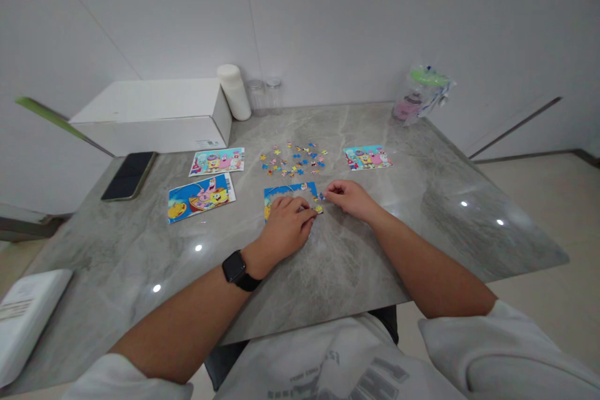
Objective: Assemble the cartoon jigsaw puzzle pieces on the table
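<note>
A partly assembled jigsaw puzzle [305,187] with a blue border lies on the grey table, partly covered by my left hand [289,224]. The thumb and index finger of that hand come together on a small yellow puzzle piece [319,209] at the puzzle's lower right. From the right, my right hand [349,198] pinches a small blue puzzle piece [321,196] by the puzzle's right edge. Loose puzzle pieces [295,170] are scattered just beyond. To the left lies a larger cartoon picture card [201,199], printed with a basket scene.
Two more cartoon cards [216,162] flank the loose pieces. A phone [130,176] rests at the left, before a white box [154,112]. Along the wall stand a white bottle [234,92], two clear jars [274,97] and a plastic-wrapped cup [415,100].
</note>
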A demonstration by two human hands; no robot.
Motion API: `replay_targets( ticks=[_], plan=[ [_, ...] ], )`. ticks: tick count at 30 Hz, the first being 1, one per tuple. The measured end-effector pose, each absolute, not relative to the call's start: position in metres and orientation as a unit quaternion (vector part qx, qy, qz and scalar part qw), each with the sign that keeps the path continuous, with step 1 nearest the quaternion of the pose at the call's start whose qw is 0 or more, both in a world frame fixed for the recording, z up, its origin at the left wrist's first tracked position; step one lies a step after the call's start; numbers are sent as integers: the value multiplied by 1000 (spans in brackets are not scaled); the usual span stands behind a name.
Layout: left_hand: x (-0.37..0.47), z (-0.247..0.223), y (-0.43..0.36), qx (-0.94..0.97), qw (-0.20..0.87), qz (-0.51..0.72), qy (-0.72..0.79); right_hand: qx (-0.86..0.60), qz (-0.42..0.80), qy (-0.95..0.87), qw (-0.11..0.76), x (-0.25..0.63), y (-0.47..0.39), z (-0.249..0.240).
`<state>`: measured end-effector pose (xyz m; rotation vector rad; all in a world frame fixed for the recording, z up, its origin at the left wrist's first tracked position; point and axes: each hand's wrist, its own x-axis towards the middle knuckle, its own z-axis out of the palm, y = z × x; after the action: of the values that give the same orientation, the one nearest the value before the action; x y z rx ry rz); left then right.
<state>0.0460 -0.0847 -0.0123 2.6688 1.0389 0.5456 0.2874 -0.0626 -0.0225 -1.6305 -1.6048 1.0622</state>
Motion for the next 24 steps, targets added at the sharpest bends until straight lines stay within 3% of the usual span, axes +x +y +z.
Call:
replay_targets(
  ticks=[24],
  plan=[
    [45,-14,-87,918,108,178,338,-621,410,-597,298,287,-62,-22]
  ],
)
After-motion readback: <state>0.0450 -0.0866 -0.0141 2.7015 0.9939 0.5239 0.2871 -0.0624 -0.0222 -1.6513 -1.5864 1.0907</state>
